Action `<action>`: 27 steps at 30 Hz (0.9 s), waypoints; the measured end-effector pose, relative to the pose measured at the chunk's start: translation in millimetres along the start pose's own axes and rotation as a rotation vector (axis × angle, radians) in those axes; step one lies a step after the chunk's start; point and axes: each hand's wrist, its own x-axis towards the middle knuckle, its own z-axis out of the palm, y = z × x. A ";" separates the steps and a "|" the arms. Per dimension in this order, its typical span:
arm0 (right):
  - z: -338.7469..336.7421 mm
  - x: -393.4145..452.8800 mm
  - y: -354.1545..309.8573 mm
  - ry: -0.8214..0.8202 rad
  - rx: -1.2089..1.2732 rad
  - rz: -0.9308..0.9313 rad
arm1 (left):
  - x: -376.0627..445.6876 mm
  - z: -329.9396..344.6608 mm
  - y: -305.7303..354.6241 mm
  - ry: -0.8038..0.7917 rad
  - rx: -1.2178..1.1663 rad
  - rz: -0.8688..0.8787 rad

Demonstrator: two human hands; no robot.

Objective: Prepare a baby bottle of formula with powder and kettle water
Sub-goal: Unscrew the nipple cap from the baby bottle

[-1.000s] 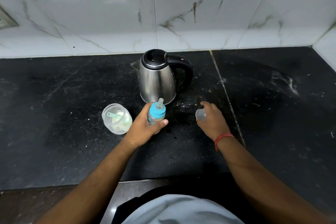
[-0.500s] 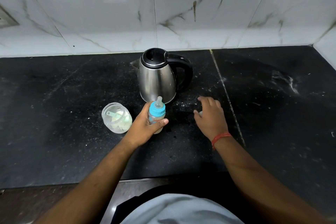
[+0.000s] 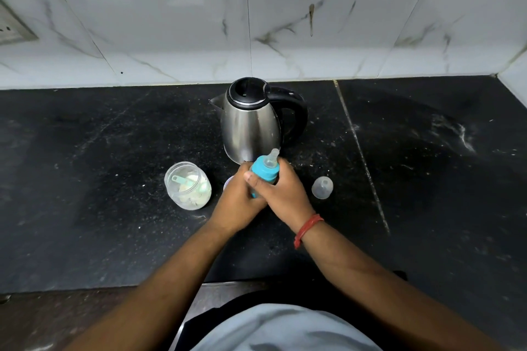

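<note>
Both hands meet around the baby bottle (image 3: 263,172) near the middle of the black worktop (image 3: 99,137), just in front of the kettle. The left hand (image 3: 238,198) grips the bottle from the left, thumb lying across its blue collar, and hides most of the body. The right hand (image 3: 285,189) curls its fingers round the bottle from the right, at the collar. The clear teat sticks up above both hands, tilted slightly to the right.

The steel kettle (image 3: 251,128) stands behind the hands, toward the back edge of the worktop, its black lid closed, spout to the left and handle to the right. The open powder jar (image 3: 187,185) lies just left of the left hand, tipped toward the camera, with pale powder and a small teal scoop (image 3: 179,179) inside. The clear bottle cap (image 3: 322,187) rests on the worktop just right of the right hand, apart from it. A red thread band (image 3: 308,229) circles the right wrist. Pale specks are scattered over the worktop around the kettle
</note>
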 end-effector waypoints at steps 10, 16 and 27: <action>-0.4 6.2 -25.6 0.046 0.439 0.105 | 5.6 -0.9 38.8 -0.127 -0.162 0.038; -16.0 13.0 -38.2 -0.169 0.437 -0.042 | 12.6 -16.0 53.5 -0.326 -0.317 -0.009; -50.5 33.2 -47.3 -0.558 0.306 -0.098 | 14.6 -22.4 49.5 -0.425 -0.582 -0.113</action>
